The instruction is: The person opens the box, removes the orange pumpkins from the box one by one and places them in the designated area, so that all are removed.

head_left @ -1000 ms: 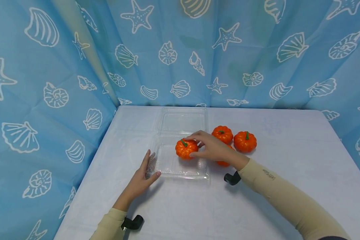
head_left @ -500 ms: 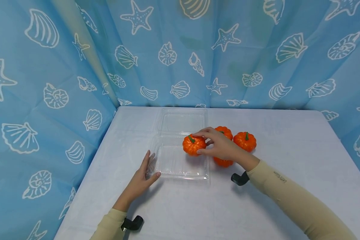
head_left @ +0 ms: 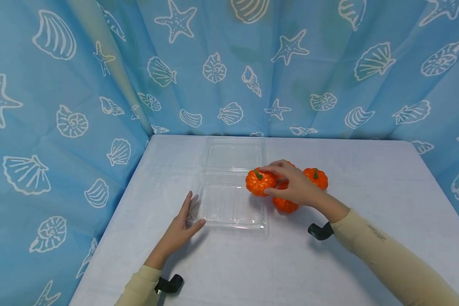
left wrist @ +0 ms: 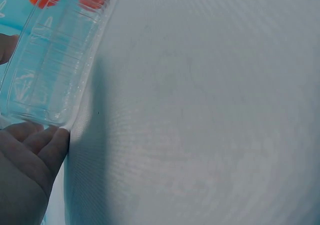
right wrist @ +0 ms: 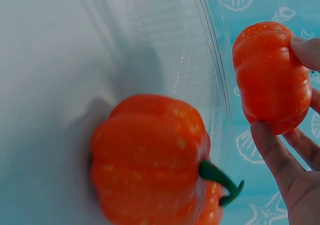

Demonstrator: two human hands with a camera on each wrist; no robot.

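An orange toy pumpkin (head_left: 261, 184) with a green stem is pinched between thumb and fingers of my right hand (head_left: 299, 188). It hangs over the right edge of a clear plastic clamshell box (head_left: 223, 204); the right wrist view shows this pumpkin (right wrist: 270, 80) raised apart from the box. My left hand (head_left: 177, 233) rests against the box's left end, fingers along the side and thumb at the front corner. Right of the box sit a near pumpkin (head_left: 286, 206), another pumpkin (head_left: 318, 178) farther right, and one mostly hidden behind my right hand.
The box's clear lid (head_left: 233, 155) lies folded back toward the curtain. White cloth covers the table (head_left: 367, 182). A blue shell-print curtain (head_left: 267, 85) stands along the back and left. Each wrist bears a black mount, such as the right mount (head_left: 320, 231).
My right hand has carried the pumpkin rightward and slightly back, from over the middle of the box to its right edge. The left hand has stayed in place.
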